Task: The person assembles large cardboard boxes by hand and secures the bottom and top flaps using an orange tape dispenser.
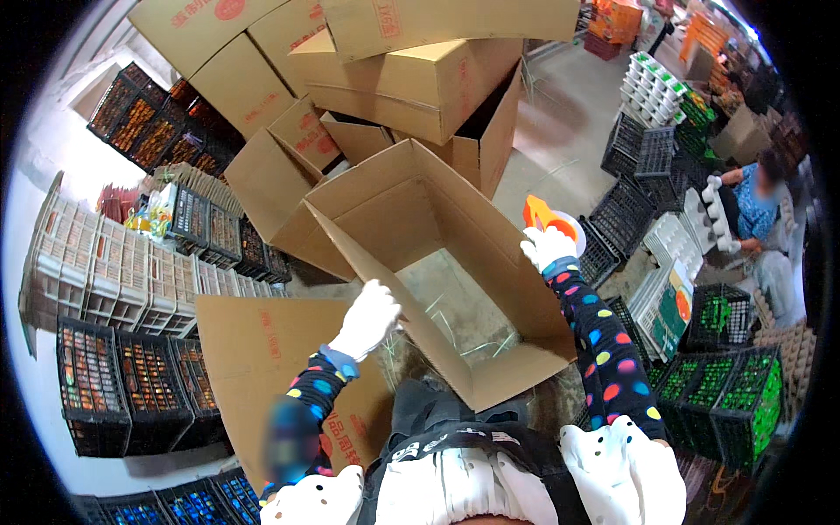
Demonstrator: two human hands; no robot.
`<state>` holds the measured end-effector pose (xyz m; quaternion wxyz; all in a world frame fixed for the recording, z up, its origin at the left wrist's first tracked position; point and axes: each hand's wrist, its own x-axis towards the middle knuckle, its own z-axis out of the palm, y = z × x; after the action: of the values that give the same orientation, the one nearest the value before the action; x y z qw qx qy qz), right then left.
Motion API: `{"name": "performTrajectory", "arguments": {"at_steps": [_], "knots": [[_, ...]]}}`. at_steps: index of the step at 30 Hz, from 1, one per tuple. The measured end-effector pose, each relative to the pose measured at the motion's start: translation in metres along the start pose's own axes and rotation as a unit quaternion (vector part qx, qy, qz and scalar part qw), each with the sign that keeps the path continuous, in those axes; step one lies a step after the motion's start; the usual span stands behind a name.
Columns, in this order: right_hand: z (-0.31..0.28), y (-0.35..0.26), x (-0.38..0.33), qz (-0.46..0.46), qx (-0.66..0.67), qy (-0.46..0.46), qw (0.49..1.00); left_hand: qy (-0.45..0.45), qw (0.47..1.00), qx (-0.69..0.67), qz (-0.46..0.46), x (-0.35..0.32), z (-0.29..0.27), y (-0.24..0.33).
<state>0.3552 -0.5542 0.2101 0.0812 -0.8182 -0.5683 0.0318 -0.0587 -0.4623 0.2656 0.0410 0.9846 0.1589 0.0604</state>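
In the head view, an open cardboard box (pixel 420 262) is seen held up before the person, tilted so that its mouth faces the camera and the floor shows through its unsealed bottom. The left hand (pixel 369 317), in a white glove, is closed over the near edge of the box's left wall. The right hand (pixel 548 245), also gloved, is wrapped around an orange tape dispenser (pixel 551 223) and rests at the box's upper right edge. The box lies between the two hands, its long axis running from upper left to lower right; the left hand is the nearer to the box's middle. A flat cardboard sheet (pixel 262 367) lies below left. Black crates (pixel 122 385) are stacked beside it.
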Motion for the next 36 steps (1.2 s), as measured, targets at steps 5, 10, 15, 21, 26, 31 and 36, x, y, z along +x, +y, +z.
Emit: {"name": "performTrajectory", "arguments": {"at_steps": [5,10,15,21,26,31,36], "knots": [[0.009,0.025,0.004,0.008,-0.018,0.039,0.999,-0.112,0.978,-0.096,0.146,0.031,0.019,0.042],[0.005,0.021,0.007,0.035,-0.021,-0.004,0.999,-0.100,0.968,-0.106,0.205,0.018,0.029,0.070],[0.006,0.029,0.005,0.037,-0.008,-0.038,0.999,-0.180,0.944,-0.106,0.255,0.015,0.047,0.102],[0.007,0.001,-0.008,0.006,0.039,0.021,0.999,-0.463,0.825,-0.320,0.046,0.079,0.043,0.176],[0.000,0.001,-0.012,0.013,0.059,-0.043,0.997,-0.455,0.823,-0.331,0.073,0.112,-0.011,0.293],[-0.005,0.009,-0.010,-0.002,0.068,-0.077,0.995,-0.415,0.821,-0.392,0.019,0.079,0.071,0.301],[0.000,0.019,-0.005,-0.037,0.064,-0.068,0.995,-0.431,0.783,-0.446,-0.052,0.061,0.132,0.191]]}}
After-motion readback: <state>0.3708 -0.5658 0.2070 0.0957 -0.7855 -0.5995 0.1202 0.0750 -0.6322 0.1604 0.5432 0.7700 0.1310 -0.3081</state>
